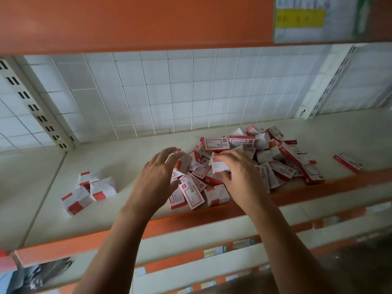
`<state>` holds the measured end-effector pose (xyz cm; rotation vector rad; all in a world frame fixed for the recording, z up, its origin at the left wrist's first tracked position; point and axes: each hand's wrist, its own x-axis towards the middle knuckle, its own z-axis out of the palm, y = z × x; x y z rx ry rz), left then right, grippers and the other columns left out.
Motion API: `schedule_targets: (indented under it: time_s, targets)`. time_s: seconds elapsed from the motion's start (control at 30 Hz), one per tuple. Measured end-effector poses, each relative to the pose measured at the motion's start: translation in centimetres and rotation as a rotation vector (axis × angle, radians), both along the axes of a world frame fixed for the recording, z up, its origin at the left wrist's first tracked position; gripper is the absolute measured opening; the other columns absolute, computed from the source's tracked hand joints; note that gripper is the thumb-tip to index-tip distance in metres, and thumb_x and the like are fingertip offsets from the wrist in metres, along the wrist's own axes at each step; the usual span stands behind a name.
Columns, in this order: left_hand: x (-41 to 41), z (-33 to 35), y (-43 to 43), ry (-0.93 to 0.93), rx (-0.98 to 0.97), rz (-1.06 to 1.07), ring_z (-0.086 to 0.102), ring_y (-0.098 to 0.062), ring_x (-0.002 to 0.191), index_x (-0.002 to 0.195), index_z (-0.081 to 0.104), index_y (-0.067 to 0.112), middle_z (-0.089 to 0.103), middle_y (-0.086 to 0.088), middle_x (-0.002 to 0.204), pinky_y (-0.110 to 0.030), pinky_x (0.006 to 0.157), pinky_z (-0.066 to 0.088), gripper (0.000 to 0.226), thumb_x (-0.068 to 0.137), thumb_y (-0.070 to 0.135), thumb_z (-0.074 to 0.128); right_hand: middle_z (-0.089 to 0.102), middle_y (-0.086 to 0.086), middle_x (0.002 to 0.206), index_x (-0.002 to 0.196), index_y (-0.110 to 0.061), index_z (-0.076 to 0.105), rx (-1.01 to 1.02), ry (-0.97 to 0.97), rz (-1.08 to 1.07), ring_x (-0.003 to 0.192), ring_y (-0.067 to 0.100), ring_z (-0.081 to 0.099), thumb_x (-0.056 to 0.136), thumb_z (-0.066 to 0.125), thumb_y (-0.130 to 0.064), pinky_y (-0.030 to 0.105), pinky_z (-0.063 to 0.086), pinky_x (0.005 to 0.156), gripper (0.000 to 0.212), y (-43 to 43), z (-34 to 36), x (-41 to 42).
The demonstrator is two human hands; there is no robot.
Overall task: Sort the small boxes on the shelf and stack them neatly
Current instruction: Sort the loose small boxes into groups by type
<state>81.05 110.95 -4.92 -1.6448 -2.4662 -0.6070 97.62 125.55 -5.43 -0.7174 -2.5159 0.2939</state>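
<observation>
From my station I see a loose heap of small red-and-white cardboard boxes (275,158) lying jumbled on the cream metal shelf (127,158). The heap sits right of the shelf's middle and reaches the orange front lip (191,219).

The right hand (241,172) is over the near-left part of the heap. Its thumb and curled fingers pinch one white box with a red end (218,165), which is tilted and raised a little above the others. The left hand (158,179) hovers just beside it at the heap's left edge. Its fingers are spread and only lightly bent, with nothing in their grasp (I cannot tell whether the fingertips touch the boxes beneath).

Well apart to the left lies a small cluster of the same boxes (89,192), pressed against one another but not squared up. A single box (349,162) lies flat on the far right, near the front lip and clear of the heap.

Behind everything stands a white wire-grid back panel (180,92). Overhead is an orange upper shelf (127,22) carrying a blurred yellow-and-white label (303,20).
</observation>
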Motion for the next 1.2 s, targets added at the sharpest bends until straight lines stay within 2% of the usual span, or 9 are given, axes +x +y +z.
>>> schedule_targets:
  time_s: [0.07, 0.13, 0.33, 0.5, 0.6, 0.73, 0.83, 1.03, 1.2]
  targets:
    - [-0.3, -0.1, 0.6, 0.014, -0.039, -0.012, 0.036, -0.023, 0.138, 0.146, 0.038, 0.021, 0.035, -0.001, 0.153, -0.041, 0.109, 0.035, 0.076, 0.080, 0.022, 0.076, 0.060, 0.004, 0.128, 0.125, -0.014, 0.064, -0.001, -0.013, 0.017, 0.118, 0.019, 0.058, 0.081, 0.073, -0.003, 0.025, 0.053, 0.093, 0.046, 0.0, 0.1, -0.1]
    - [-0.5, -0.2, 1.1, 0.032, -0.039, -0.013, 0.037, -0.022, 0.139, 0.146, 0.038, 0.019, 0.037, -0.002, 0.152, -0.039, 0.110, 0.034, 0.077, 0.080, 0.021, 0.076, 0.061, 0.005, 0.128, 0.125, -0.013, 0.063, -0.013, -0.011, 0.041, 0.118, 0.020, 0.059, 0.081, 0.075, -0.005, 0.028, 0.056, 0.091, 0.047, 0.1, 0.2, -0.1]
    - [-0.8, -0.7, 1.9, 0.020, 0.051, -0.042, 0.061, -0.029, 0.112, 0.133, 0.055, 0.010, 0.059, -0.007, 0.131, -0.040, 0.091, 0.052, 0.068, 0.071, 0.013, 0.083, 0.062, 0.005, 0.127, 0.127, -0.013, 0.063, 0.008, -0.036, 0.072, 0.116, 0.019, 0.059, 0.079, 0.075, -0.005, 0.024, 0.052, 0.090, 0.050, 0.4, 0.1, -0.2]
    - [-1.0, 0.0, 1.3, 0.004, 0.125, -0.055, 0.064, -0.031, 0.098, 0.123, 0.062, 0.007, 0.063, -0.009, 0.118, -0.039, 0.080, 0.053, 0.060, 0.068, 0.013, 0.085, 0.065, 0.005, 0.121, 0.125, -0.012, 0.063, 0.003, 0.011, 0.071, 0.108, 0.020, 0.064, 0.078, 0.078, -0.006, 0.018, 0.050, 0.081, 0.050, 0.5, 0.0, -0.4]
    - [-1.1, 0.8, 0.0, 0.014, 0.161, -0.030, 0.063, -0.030, 0.098, 0.124, 0.061, 0.009, 0.063, -0.007, 0.117, -0.038, 0.079, 0.053, 0.062, 0.067, 0.013, 0.085, 0.066, 0.004, 0.120, 0.125, -0.011, 0.063, 0.048, 0.085, 0.090, 0.108, 0.019, 0.062, 0.080, 0.075, -0.011, 0.017, 0.045, 0.086, 0.046, 0.0, 1.0, -1.2]
    - [-1.4, 1.8, -3.4, 0.025, 0.191, 0.072, 0.063, -0.029, 0.101, 0.127, 0.059, 0.010, 0.061, -0.005, 0.121, -0.039, 0.077, 0.056, 0.063, 0.070, 0.017, 0.085, 0.066, 0.005, 0.119, 0.123, -0.010, 0.064, 0.025, 0.184, 0.193, 0.113, 0.021, 0.059, 0.080, 0.076, -0.012, 0.025, 0.047, 0.093, 0.045, -1.9, 2.6, -3.2]
    - [-1.6, 1.9, -6.5, 0.011, 0.209, 0.165, 0.063, -0.029, 0.101, 0.127, 0.059, 0.009, 0.062, -0.005, 0.121, -0.042, 0.077, 0.056, 0.063, 0.070, 0.017, 0.085, 0.065, 0.004, 0.119, 0.124, -0.009, 0.063, -0.014, 0.184, 0.288, 0.112, 0.020, 0.059, 0.081, 0.074, -0.011, 0.025, 0.048, 0.094, 0.044, -3.8, 2.8, -5.1]
    - [-1.7, 0.1, -13.4, -0.067, 0.207, 0.378, 0.063, -0.028, 0.102, 0.126, 0.061, 0.012, 0.062, -0.001, 0.123, -0.038, 0.079, 0.052, 0.061, 0.070, 0.020, 0.085, 0.065, 0.001, 0.118, 0.124, -0.012, 0.063, -0.095, 0.119, 0.462, 0.108, 0.022, 0.059, 0.080, 0.074, -0.009, 0.030, 0.050, 0.092, 0.045, -8.6, 0.9, -9.3]
    - [-2.0, -1.6, -18.0, -0.086, 0.144, 0.498, 0.065, -0.028, 0.102, 0.123, 0.063, 0.010, 0.064, -0.003, 0.120, -0.036, 0.075, 0.052, 0.062, 0.068, 0.026, 0.086, 0.066, 0.000, 0.115, 0.121, -0.016, 0.065, -0.150, -0.011, 0.530, 0.107, 0.023, 0.058, 0.076, 0.075, -0.011, 0.027, 0.043, 0.087, 0.046, -12.9, -1.3, -11.6]
